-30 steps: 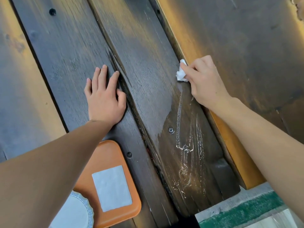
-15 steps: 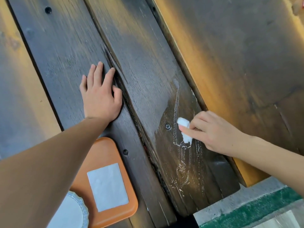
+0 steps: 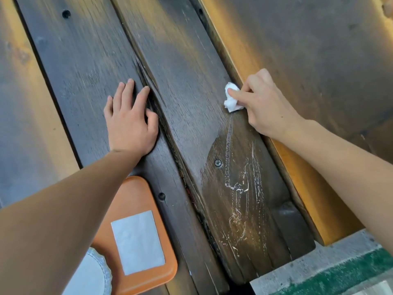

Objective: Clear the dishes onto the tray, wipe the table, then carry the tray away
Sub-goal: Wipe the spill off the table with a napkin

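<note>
Right hand (image 3: 265, 107) had our fingers pinched shut on a small crumpled white paper napkin (image 3: 231, 99), pressed onto the dark-stained wooden plank table (image 3: 85, 71) at the far end of a streak of whitish smeared residue (image 3: 238, 188). Left hand (image 3: 129, 122) lay open, palm flat on the neighbouring plank, gripping nothing — bracing us.

Orange rounded plastic tray (image 3: 136, 192) sat at the near edge under our left forearm, holding a white scalloped-edge dish (image 3: 93, 275) and a flat square white paper sheet (image 3: 138, 241).

We judged the step as wiping — dishes looked cleared, smear not. Next move called for dragging the wad back toward us through the streaks near the plank's screw head (image 3: 218, 162), with firm downward pressure; a wad that small would likely need several passes.

No brand, label or readable writing anywhere; the sheet looked blank.
</note>
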The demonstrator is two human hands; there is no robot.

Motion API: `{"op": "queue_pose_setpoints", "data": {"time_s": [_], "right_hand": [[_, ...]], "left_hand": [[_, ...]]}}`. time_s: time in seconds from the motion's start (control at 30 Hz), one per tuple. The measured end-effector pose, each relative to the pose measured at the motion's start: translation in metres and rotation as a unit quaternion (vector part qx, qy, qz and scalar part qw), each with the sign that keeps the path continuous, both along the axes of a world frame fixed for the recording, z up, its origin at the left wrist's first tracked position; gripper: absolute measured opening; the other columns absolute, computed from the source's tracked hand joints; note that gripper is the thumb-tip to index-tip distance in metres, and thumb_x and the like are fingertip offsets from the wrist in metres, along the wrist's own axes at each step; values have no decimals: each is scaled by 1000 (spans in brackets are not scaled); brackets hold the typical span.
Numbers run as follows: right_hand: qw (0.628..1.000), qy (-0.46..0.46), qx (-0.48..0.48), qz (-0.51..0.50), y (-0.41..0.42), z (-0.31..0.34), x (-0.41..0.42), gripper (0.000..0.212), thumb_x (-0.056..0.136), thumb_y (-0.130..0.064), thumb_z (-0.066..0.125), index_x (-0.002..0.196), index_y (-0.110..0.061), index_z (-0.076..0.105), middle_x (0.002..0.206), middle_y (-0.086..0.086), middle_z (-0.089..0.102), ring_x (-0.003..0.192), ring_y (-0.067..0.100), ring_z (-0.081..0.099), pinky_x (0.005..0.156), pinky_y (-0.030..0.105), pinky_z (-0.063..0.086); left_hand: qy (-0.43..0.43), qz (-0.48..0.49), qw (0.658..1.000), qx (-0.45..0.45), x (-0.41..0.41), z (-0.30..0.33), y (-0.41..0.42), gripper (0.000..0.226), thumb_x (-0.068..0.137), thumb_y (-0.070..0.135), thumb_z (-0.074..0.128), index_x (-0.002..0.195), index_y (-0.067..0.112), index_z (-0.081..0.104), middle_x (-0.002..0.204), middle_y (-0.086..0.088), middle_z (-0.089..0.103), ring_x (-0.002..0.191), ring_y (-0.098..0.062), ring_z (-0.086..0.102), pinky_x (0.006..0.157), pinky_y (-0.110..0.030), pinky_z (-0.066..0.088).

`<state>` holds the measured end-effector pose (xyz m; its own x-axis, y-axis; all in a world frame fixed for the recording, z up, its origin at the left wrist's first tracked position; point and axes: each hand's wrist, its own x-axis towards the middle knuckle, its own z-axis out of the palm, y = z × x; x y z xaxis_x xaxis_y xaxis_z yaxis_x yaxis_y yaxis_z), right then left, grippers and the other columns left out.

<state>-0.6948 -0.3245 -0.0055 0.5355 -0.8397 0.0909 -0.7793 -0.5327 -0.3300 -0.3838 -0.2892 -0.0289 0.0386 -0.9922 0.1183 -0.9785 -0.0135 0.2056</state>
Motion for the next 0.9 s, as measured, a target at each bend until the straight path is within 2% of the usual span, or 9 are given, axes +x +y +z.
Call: {"op": "queue_pose_setpoints", "data": {"time_s": [0.07,0.13,0.23,0.4,0.5,0.57,0.63,0.73,0.9], "right_hand": [[999,-11,9,33,18,2,0,39,89,2,35,109,4,69,86,17,54,85,27,40,63,34,30],[997,-2,19,77,43,5,1,37,82,11,47,111,4,68,86,15,56,85,25,39,65,37,35],[990,19,52,129,92,7,1,52,69,17,64,118,2,67,85,9,56,85,21,39,68,33,39],[974,8,80,214,161,9,-7,52,77,9,57,128,-1,62,88,5,57,86,19,41,68,31,42],[995,-48,80,27,137,10,-16,48,86,5,40,126,-1,66,84,8,54,85,21,39,67,33,39],[988,-75,55,-121,100,12,-21,50,87,6,36,126,-2,67,84,11,51,85,26,39,67,40,38],[972,-88,43,-214,68,12,-19,50,88,3,35,124,-5,68,86,11,49,87,30,41,73,38,33],[964,-72,83,-242,38,11,-5,46,91,-1,37,119,-16,71,93,1,44,96,27,39,77,32,20],[959,-13,128,-251,22,13,6,30,100,-9,41,104,-18,69,100,-3,42,105,25,38,82,34,19]], "left_hand": [[-2,0,1000,0,0,1,0,54,95,28,39,147,19,50,163,-12,36,154,-31,26,124,-53,17],[-2,0,1000,2,0,1,0,54,95,29,39,147,19,50,163,-12,35,154,-31,25,125,-53,17],[-2,1,1000,-1,0,0,0,54,95,29,39,146,19,51,162,-12,37,153,-31,27,124,-53,18],[-7,1,1000,-3,-2,0,-1,54,94,28,39,146,19,51,162,-13,37,152,-33,28,123,-54,20],[-6,-1,1000,-4,0,-2,0,54,95,28,39,146,18,51,162,-14,37,152,-33,28,123,-54,20],[-6,-2,1000,-7,0,-2,0,54,94,27,40,146,18,51,161,-14,38,152,-34,28,123,-54,20],[-8,-1,1000,-11,0,-2,0,54,94,27,40,146,18,51,161,-14,38,152,-34,29,123,-54,20],[-5,-1,1000,-10,-1,-1,0,54,94,27,40,146,18,51,161,-14,38,152,-34,29,123,-54,20],[-1,-3,1000,-13,1,-1,1,54,93,25,41,145,18,52,161,-14,38,152,-34,29,123,-53,20]]}}
